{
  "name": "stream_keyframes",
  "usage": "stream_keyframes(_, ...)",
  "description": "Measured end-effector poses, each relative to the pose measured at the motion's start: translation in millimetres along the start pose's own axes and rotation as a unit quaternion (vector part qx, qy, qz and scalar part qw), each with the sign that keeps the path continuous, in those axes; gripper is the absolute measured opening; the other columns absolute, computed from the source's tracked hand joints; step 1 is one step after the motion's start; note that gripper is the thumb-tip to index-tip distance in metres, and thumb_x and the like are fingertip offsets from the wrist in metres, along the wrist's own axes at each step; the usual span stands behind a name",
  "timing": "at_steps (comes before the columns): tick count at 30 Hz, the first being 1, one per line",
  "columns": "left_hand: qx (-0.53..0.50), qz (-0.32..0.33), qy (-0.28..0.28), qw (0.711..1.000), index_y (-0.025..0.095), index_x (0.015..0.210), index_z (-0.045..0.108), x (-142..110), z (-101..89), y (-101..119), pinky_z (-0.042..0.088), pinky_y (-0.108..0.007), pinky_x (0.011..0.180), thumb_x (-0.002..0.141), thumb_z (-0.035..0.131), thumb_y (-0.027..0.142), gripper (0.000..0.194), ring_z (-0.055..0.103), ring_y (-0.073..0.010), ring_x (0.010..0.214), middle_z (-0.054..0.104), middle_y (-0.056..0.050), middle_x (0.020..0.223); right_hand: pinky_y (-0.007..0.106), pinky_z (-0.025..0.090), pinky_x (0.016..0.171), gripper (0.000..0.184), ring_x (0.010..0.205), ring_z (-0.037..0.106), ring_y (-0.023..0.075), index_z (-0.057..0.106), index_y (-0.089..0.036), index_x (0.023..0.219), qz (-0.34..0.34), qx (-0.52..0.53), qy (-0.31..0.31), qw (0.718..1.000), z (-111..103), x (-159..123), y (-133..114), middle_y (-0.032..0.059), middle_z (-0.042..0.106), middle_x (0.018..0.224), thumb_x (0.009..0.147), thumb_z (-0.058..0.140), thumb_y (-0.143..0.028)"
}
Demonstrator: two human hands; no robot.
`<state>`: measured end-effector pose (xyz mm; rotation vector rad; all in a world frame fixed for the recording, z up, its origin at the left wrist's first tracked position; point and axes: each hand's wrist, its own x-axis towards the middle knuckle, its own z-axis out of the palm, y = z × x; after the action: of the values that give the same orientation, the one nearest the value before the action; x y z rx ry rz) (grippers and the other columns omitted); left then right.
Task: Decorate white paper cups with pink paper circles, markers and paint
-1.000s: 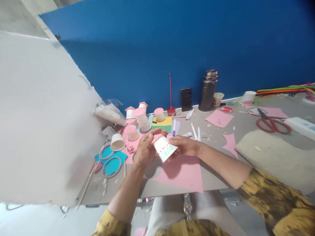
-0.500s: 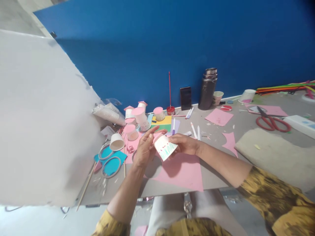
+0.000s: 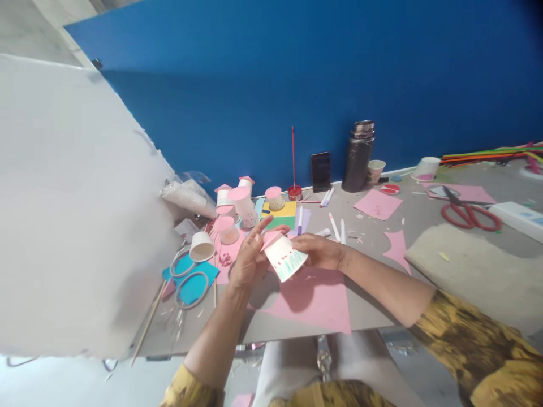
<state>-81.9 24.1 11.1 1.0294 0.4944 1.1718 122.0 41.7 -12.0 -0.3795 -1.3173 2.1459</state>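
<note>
A white paper cup with red marks and green strokes near its rim is held above the table, tilted, its rim toward the lower right. Pink paper covers its base end. My left hand grips the cup at that pink end, its index finger stretched out past it. On the other side my right hand is closed on the cup near the rim, with some fingers hidden behind it. Beneath both hands lies a large cut sheet of pink paper.
Several pink-topped cups stand at the left, near a white cup on its side and scissors on blue paper. Markers, a phone and a dark flask are farther back. Red-handled scissors lie right.
The cup has turned slightly in my hands, showing more of its pink end. My left index finger has lifted a little. The rest of the table looks the same.
</note>
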Motion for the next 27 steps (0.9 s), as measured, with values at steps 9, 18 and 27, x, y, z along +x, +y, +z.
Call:
stream_keyframes(9, 0.026, 0.040, 0.096, 0.994, 0.024, 0.132, 0.061, 2.0, -1.1, -3.2, 0.054, -0.026, 0.083, 0.081, 0.081, 0.041, 0.057, 0.069, -0.0184, 0.102, 0.069, -0.008, 0.119, 0.035, 0.055, 0.087, 0.052, 0.095, 0.070, 0.0221, 0.067, -0.016, 0.116, -0.157, -0.140, 0.179, 0.961, 3.5, 4.5, -8.0, 0.0108, 0.074, 0.110, 0.078, 0.083, -0.049)
stream_keyframes(18, -0.128, -0.182, 0.116, 0.968, 0.012, 0.094, 0.069, 7.5, 1.6, -11.9, 0.058, -0.033, 0.076, 0.094, 0.065, 0.023, 0.011, 0.070, -0.0186, 0.080, 0.072, -0.009, 0.088, 0.039, 0.048, 0.102, 0.048, 0.111, 0.063, 0.0241, 0.060, -0.019, 0.126, -0.252, -0.317, 0.277, 0.871, 6.4, 7.4, 1.0, 0.0109, 0.067, 0.124, 0.084, 0.076, -0.036)
stream_keyframes(27, -0.160, -0.156, 0.138, 0.965, 0.013, 0.102, 0.068, 6.1, 2.1, -20.6, 0.053, -0.030, 0.066, 0.091, 0.069, 0.020, 0.013, 0.067, -0.0186, 0.079, 0.073, -0.010, 0.098, 0.047, 0.041, 0.114, 0.067, 0.140, 0.049, 0.0280, 0.054, -0.032, 0.142, -0.250, -0.222, 0.205, 0.920, -3.9, -0.8, -11.7, 0.0071, 0.052, 0.152, 0.080, 0.076, -0.030)
